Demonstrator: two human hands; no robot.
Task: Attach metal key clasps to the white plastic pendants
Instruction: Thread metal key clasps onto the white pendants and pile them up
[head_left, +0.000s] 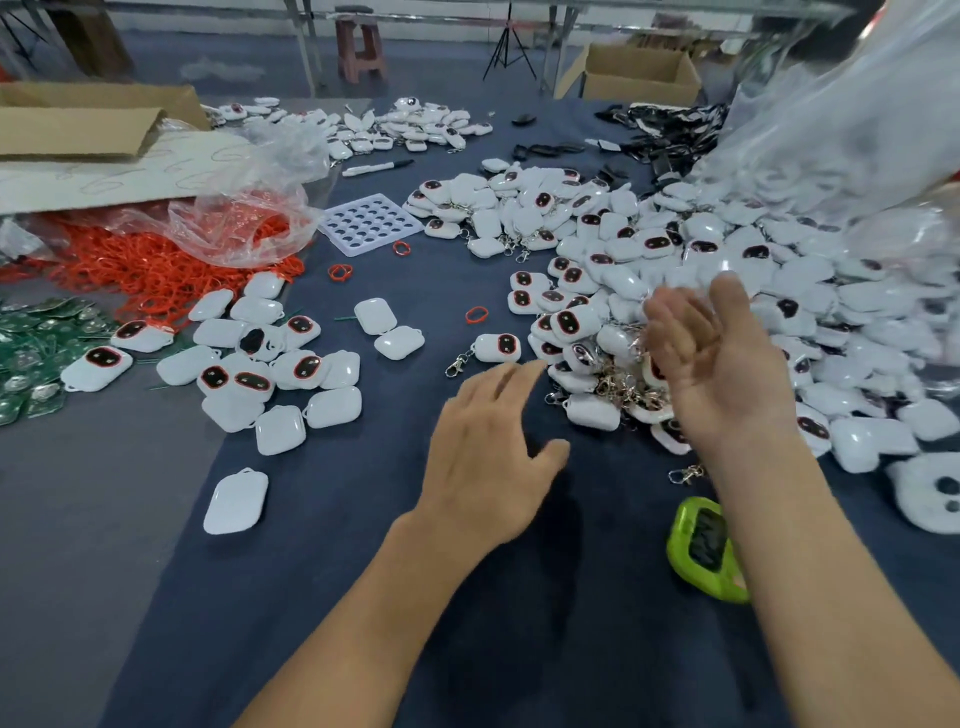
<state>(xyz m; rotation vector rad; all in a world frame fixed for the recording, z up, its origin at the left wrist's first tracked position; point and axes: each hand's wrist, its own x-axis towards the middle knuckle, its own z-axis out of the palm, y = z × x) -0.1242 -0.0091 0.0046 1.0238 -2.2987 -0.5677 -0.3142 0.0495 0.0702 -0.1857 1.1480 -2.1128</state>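
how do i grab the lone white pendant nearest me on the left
Probably pinch the pendant across its two long sides, coming from above. It lies flat with nothing touching it, and that grip leaves the loop at its far end free.

Nothing here can be read from where I stand. The pale cardboard sheet (104, 176) at the far left carries only loose pen loops, no letters or numbers that I can make out. The marker pen (376, 167) lying further back is too small to show any print on its barrel.
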